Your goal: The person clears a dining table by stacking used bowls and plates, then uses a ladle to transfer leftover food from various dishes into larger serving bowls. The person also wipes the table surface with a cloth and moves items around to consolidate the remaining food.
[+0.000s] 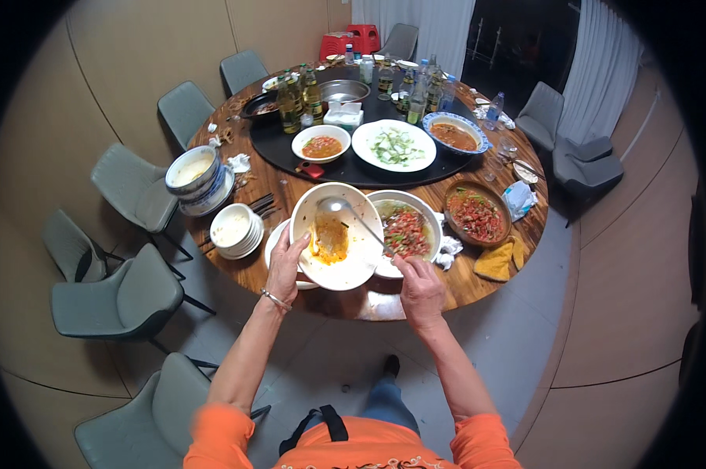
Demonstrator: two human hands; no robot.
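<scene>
My left hand (287, 265) grips the left rim of a white bowl (361, 267), which is tilted and holds orange, oily food remains. My right hand (421, 288) is closed around the handle of a metal ladle (333, 205), whose head rests inside that bowl. Just behind and to the right is a large bowl of chopped red chillies in broth (407, 228), partly covered by the held bowl. A white plate (275, 246) shows beneath my left hand. Farther right stands a brown bowl of red chillies (477, 216). Stacked small white bowls (235, 230) stand to the left.
A black turntable (271, 143) on the round wooden table (353, 302) carries a white oval plate of greens (394, 145), glass bottles (312, 97) and dishes. Blue-patterned bowls (193, 174) are stacked left. A yellow cloth (496, 264) lies at the right edge. Grey chairs (118, 293) surround the table.
</scene>
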